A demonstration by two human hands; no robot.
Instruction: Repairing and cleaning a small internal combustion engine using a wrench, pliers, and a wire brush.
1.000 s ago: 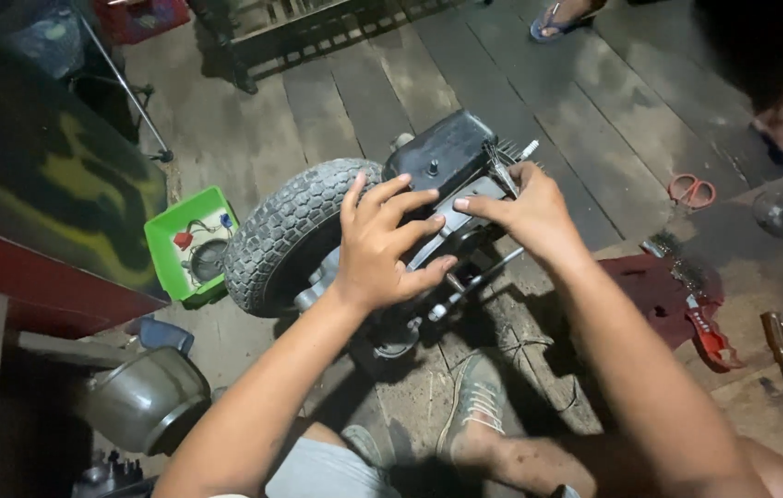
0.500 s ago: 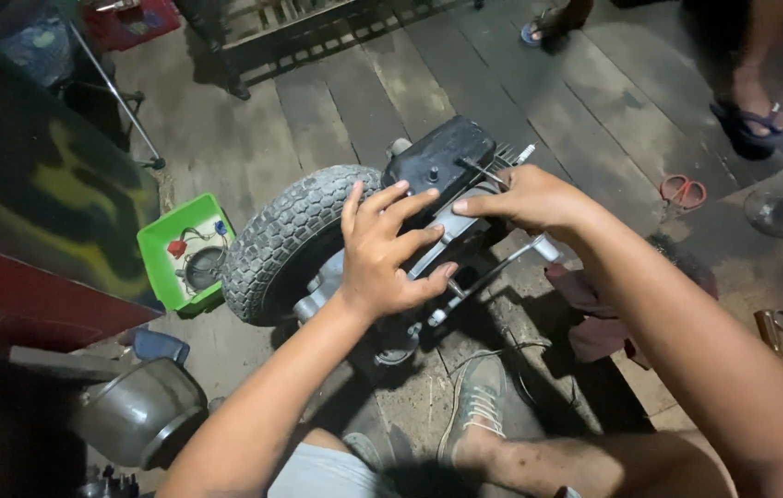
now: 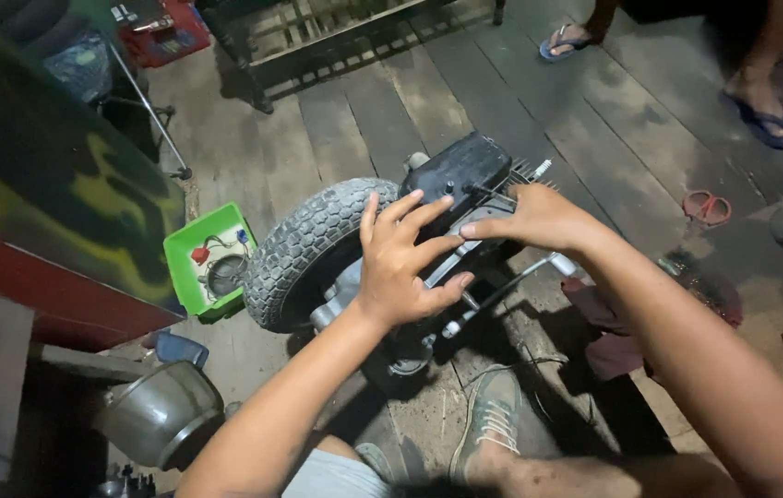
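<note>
Small engine unit (image 3: pixel 451 198) with a black housing lies on its side on the wooden plank floor (image 3: pixel 502 101), right in front of our shoe (image 3: pixel 493 420). Knobby grey tyre (image 3: pixel 304 249) is mounted on the engine's left side, touching it. A silver rod (image 3: pixel 502 293) with capped ends runs under the engine's near edge.

Our left hand (image 3: pixel 405 263) lies flat on the engine's near face, grip spread, fingers fanned, thumb hooked round the lower edge; it pinches nothing. Our right hand (image 3: pixel 534 217) rests on the engine's right end by the cooling fins (image 3: pixel 530 171), fingers extended toward the black housing. We cannot tell whether it grips a small part there; fingertips are partly hidden.

Judgement: to do this well we keep the left palm pressing down so the engine cannot roll on its tyre, and let the right fingertips do the fine work. Keep fingers off the fin edges, which look sharp.

Left of the engine, beyond the tyre: green plastic tray (image 3: pixel 211 263) with small parts. Nearer us on that side, a metal pot (image 3: pixel 161 415). Right of the engine: red scissors (image 3: pixel 707 207) on the floor, well apart. Beyond the engine, another person's feet in blue flip-flops (image 3: pixel 765 115).
</note>
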